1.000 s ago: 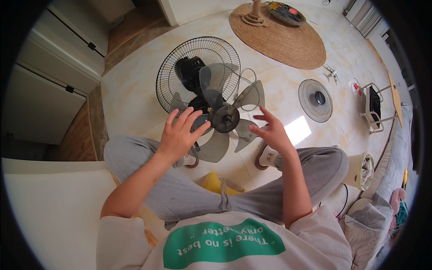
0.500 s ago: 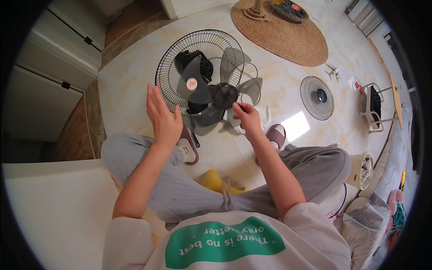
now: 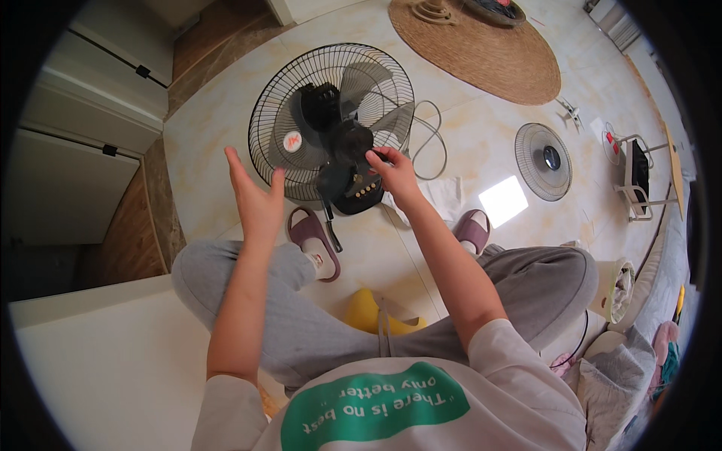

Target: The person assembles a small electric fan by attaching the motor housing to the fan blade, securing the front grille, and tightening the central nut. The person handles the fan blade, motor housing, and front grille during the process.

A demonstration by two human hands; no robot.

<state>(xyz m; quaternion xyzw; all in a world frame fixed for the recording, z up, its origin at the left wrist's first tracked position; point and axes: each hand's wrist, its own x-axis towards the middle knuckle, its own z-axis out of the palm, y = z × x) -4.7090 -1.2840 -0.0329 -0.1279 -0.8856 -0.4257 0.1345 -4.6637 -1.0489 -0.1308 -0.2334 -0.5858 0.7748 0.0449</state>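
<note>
My right hand (image 3: 396, 178) is closed in a pinch at the hub of a dark, see-through fan blade (image 3: 367, 81). One blade carries a round white sticker with a red mark. The blade lies over the round black wire guard (image 3: 259, 105) of a fan; whether it sits on the shaft is hidden. Below the hub shows the black fan base (image 3: 359, 199) with a row of pale buttons. My left hand (image 3: 257, 197) is held off the guard's near left edge, open, thumb and fingers apart, with nothing in it.
A second round wire guard (image 3: 530, 177) with a dark centre lies on the floor to the right. A grey cord (image 3: 442, 143) and white cloth (image 3: 432, 197) lie beside the fan. Farther off are a woven mat (image 3: 489, 68) and a small metal-framed stand (image 3: 639, 177). Slippered feet flank the cloth.
My right hand has moved left and away from me with the fan blade, which has turned and now lies more within the guard. The base's buttons have come into sight. My left hand stays open.
</note>
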